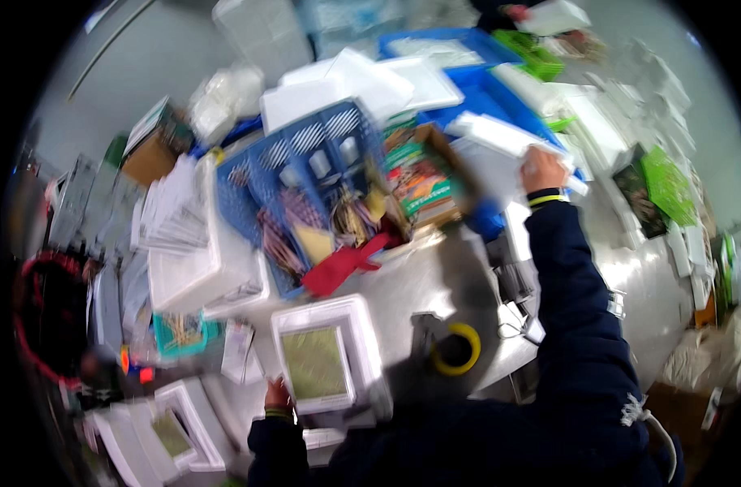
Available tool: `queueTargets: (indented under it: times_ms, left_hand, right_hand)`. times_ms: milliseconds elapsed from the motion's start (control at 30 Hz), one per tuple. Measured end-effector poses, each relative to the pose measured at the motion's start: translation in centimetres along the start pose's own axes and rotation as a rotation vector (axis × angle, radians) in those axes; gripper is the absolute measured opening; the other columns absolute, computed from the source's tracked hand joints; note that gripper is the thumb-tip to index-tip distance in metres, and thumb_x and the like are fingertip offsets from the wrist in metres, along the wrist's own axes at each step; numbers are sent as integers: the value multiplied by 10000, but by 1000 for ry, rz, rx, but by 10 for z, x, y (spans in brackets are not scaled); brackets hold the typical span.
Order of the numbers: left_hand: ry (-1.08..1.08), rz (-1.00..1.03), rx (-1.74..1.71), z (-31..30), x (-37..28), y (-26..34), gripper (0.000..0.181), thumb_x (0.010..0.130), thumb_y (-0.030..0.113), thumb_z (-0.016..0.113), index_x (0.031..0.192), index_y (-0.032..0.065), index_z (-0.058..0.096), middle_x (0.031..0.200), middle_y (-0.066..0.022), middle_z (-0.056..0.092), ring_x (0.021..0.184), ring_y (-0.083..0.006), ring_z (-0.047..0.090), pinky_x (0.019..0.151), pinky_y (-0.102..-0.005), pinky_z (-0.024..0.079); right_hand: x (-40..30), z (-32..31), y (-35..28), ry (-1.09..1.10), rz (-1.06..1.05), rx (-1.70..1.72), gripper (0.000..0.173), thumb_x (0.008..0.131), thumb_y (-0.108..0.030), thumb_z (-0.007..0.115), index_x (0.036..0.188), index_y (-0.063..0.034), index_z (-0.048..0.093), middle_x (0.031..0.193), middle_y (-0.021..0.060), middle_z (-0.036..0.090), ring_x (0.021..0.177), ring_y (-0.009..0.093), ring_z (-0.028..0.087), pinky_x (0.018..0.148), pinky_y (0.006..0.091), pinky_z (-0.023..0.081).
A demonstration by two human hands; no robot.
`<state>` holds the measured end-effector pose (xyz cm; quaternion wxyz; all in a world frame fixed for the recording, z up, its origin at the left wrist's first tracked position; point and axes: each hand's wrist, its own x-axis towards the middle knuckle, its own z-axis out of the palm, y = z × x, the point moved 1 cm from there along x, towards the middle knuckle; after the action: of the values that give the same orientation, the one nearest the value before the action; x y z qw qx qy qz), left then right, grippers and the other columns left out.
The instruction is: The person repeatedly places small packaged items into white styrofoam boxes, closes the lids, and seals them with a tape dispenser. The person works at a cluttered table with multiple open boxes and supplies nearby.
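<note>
Out at arm's length to the right, my right hand [543, 170] grips the edge of a white foam lid [498, 134]. My left hand [278, 395] is low, at the near left corner of an uncovered white foam box [370, 341]. Blur hides whether its fingers hold the box wall. Inside the box lies a flat greenish sheet [315, 362] with a pale border. A yellow tape roll [475, 348] is to the right of the box. Beyond the box, a red glove [343, 268] hangs over the near edge of a blue divided crate [242, 210].
More white foam lids [340, 85] are piled behind the crate. A printed cardboard box [428, 204] stands right of it, with a blue tub [486, 94] farther back. Leftward are a teal basket [178, 347] and another foam box [206, 426]. Green trays [668, 185] lie far right.
</note>
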<state>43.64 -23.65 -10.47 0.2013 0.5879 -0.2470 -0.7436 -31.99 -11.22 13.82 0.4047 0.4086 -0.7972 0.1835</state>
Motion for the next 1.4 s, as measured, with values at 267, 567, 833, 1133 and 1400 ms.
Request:
queueTargets:
  times_ms: [267, 567, 833, 1133, 1400]
  left_hand:
    - [89, 261, 55, 13, -54, 81, 622, 894, 544, 388, 1258, 44, 447, 1162, -131, 552, 1027, -245, 555, 868, -355, 414]
    - [-649, 297, 7, 87, -123, 169, 701, 882, 590, 348, 1394, 137, 193, 1305, -180, 428, 1038, -317, 536, 856, -432, 448]
    - [-545, 602, 461, 69, -67, 115, 518, 805, 11, 611, 1276, -1, 396, 1217, -93, 486, 1014, -179, 541, 821, -276, 467]
    - [-402, 1439, 1300, 207, -74, 131, 472, 760, 176, 649, 1182, 22, 505, 1242, -181, 454, 1140, -352, 412, 961, -440, 338]
    - [-24, 1448, 1635, 244, -24, 128, 575, 735, 411, 670, 1144, 27, 547, 1139, -170, 523, 1133, -331, 409, 981, -456, 269]
  right_hand:
    - [-61, -205, -117, 134, 243, 909, 398, 738, 16, 652, 1118, -9, 535, 1064, 176, 589, 963, 284, 580, 853, 328, 450]
    - [-162, -241, -278, -413, -297, 1378, 295, 723, 35, 646, 974, -11, 498, 1113, 215, 577, 1107, 376, 521, 954, 452, 400]
    - [-205, -197, -312, -508, -471, 1065, 276, 708, 49, 602, 976, 22, 543, 1142, 156, 571, 1114, 335, 524, 921, 385, 443]
    - [-254, -165, -293, -566, -630, 922, 233, 772, -76, 570, 1000, -53, 526, 1274, 111, 480, 1212, 285, 432, 972, 384, 405]
    - [-263, -209, -301, -529, 354, 959, 346, 778, -91, 591, 1107, -19, 509, 1119, 184, 538, 926, 356, 512, 829, 390, 423]
